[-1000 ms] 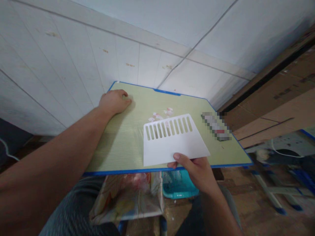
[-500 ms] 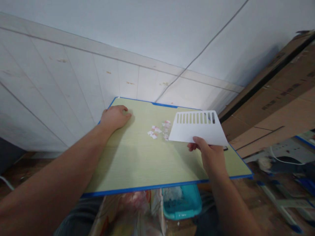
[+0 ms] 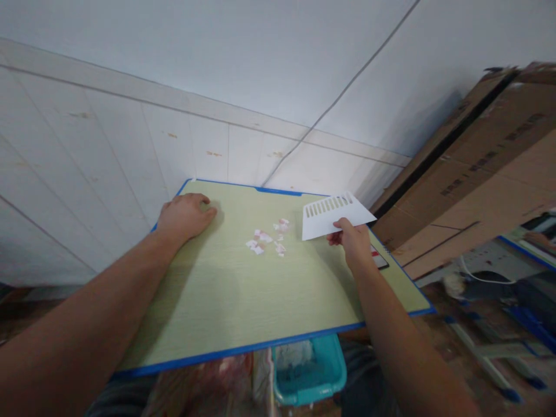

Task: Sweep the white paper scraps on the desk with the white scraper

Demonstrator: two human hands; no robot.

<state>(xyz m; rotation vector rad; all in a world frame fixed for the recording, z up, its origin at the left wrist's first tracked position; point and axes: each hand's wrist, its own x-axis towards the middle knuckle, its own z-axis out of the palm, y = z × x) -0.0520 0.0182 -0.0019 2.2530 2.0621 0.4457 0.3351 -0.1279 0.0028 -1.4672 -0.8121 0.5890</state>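
My right hand [image 3: 355, 243] pinches a white card [image 3: 324, 223] by its near edge, thumb on top, and holds it tilted above the right part of the desk. A row of narrow slots is cut along the card's far side. Small white and pink paper pieces [image 3: 260, 238] lie loose in the middle of the desktop [image 3: 243, 295], left of the card. At the desk's left edge rests my left hand [image 3: 186, 217], loosely curled with a gap between thumb and forefinger and nothing visible in it. Its other fingers are partly hidden.
A dark-edged flat object [image 3: 379, 258] lies partly behind my right wrist. Below the desk's front edge is a turquoise basket [image 3: 310, 394]. Tall cardboard boxes [image 3: 478, 168] stand at the right, and a white wall [image 3: 243, 69] rises behind. Part of another desk shows far right.
My right hand has turned the white card and drawn it away from the paper pieces, uncovering more of them and the flat object. The view has shifted slightly; my left hand stays at the edge.
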